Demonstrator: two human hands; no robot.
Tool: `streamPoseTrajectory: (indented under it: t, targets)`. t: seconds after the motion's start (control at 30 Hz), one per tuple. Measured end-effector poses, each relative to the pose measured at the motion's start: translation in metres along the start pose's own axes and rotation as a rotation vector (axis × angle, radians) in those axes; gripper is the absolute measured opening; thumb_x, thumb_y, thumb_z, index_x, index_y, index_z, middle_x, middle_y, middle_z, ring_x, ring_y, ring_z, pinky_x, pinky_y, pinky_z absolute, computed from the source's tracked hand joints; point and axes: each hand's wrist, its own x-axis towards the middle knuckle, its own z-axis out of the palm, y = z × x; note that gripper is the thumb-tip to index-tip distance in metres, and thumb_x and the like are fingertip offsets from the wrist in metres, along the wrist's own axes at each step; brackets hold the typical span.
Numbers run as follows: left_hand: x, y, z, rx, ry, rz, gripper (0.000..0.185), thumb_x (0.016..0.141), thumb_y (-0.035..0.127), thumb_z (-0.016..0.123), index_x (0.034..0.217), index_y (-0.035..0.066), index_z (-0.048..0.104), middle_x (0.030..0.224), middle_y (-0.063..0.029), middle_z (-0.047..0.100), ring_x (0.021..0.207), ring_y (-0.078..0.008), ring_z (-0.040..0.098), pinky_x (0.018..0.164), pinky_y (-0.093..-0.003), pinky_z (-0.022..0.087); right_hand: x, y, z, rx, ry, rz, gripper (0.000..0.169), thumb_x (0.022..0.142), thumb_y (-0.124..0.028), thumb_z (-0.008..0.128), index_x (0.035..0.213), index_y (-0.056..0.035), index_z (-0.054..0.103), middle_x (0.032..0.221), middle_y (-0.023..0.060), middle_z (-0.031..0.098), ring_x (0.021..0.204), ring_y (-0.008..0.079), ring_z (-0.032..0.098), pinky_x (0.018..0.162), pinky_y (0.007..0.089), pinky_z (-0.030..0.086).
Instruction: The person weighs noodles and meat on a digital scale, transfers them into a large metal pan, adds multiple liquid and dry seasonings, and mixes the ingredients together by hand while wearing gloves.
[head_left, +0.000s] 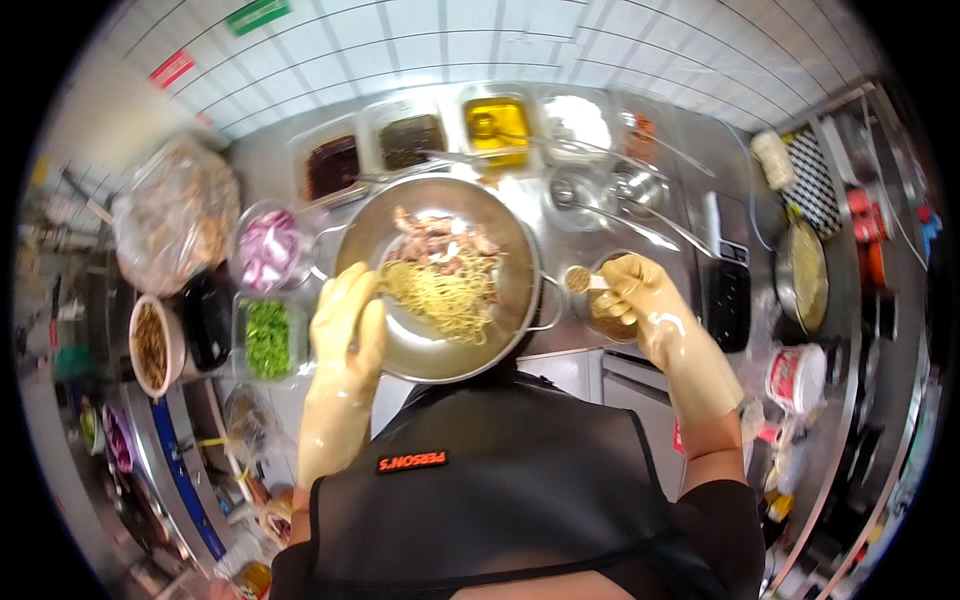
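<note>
A wide steel pan with two loop handles (442, 360) stands before me, holding cooked noodles (446, 304) and pieces of meat (442, 240). My left hand (345, 322), in a cream rubber glove, lies at the pan's left rim with nothing seen in it. To the right of the pan, my gloved right hand (637, 296) grips a small measuring spoon (577, 279) filled with brown granules. Beneath that hand sits a round container of similar brown granules (611, 319), partly hidden by the glove.
Behind the pan are tubs of dark sauce (334, 166), yellow oil (499, 124) and white powder (576, 124), with ladles. Sliced red onion (270, 244) and chopped greens (267, 337) stand left, near a large plastic bag (176, 217). A black scale (727, 300) lies right.
</note>
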Motion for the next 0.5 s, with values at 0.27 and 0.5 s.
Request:
streamPoseTrajectory:
  t: [0.27,0.5]
  targets:
    - [0.000,0.020,-0.023,-0.078,-0.010,-0.100,0.032,0.107,0.006,0.071,0.136,-0.006,0.075,0.144,-0.0317,0.072,0.140,-0.0475,0.066,0.128,-0.0535,0.043,0.025,-0.041,0.136,-0.902,0.222,-1.152,0.018,0.104,-0.015,0.078,0.121,-0.0142,0.080,0.091,0.0144,0.075,0.081,0.0339,0.073,0.075,0.0430,0.060]
    - [-0.013,0.006,-0.026,-0.023,-0.011,-0.140,0.032,0.106,0.005,0.072,0.135,-0.008,0.075,0.143,-0.0318,0.072,0.137,-0.0475,0.066,0.121,-0.0541,0.048,0.044,-0.017,0.138,-1.012,0.112,-1.155,0.029,0.100,-0.002,0.073,0.126,-0.0139,0.075,0.085,0.0118,0.073,0.070,0.0326,0.072,0.061,0.0394,0.058]
